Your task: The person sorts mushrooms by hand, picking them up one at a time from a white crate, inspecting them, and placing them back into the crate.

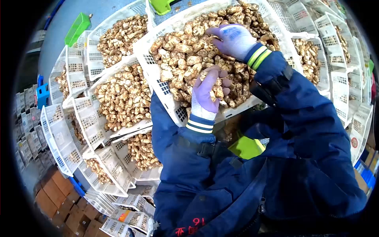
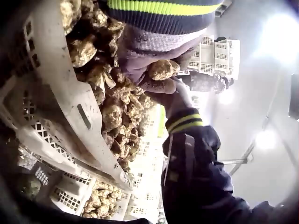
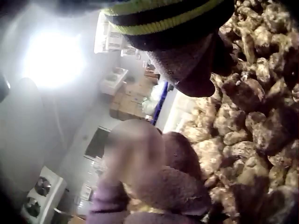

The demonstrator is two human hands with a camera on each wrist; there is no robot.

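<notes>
Both hands wear purple-and-white gloves with striped cuffs. They work over a white slatted crate (image 1: 143, 46) heaped with knobby brown-and-cream mushrooms (image 1: 173, 51). Near the crate's front edge, my left hand (image 1: 204, 94) holds a mushroom (image 2: 161, 70), its thumb and fingers curled around it. Above and to the right, over the heap, is my right hand (image 1: 237, 39), its fingers pointing left and loosely bent. Nothing shows between those fingers. From the right wrist, the left glove's fingers (image 3: 173, 186) appear close below the right hand, partly blurred.
More white crates of mushrooms (image 1: 124, 96) crowd the left side, and others (image 1: 308, 59) stand at the right. A green scoop-like thing (image 1: 77, 28) lies at the upper left. Cardboard boxes (image 1: 59, 189) sit at the lower left. Something green (image 1: 246, 148) shows below the crate.
</notes>
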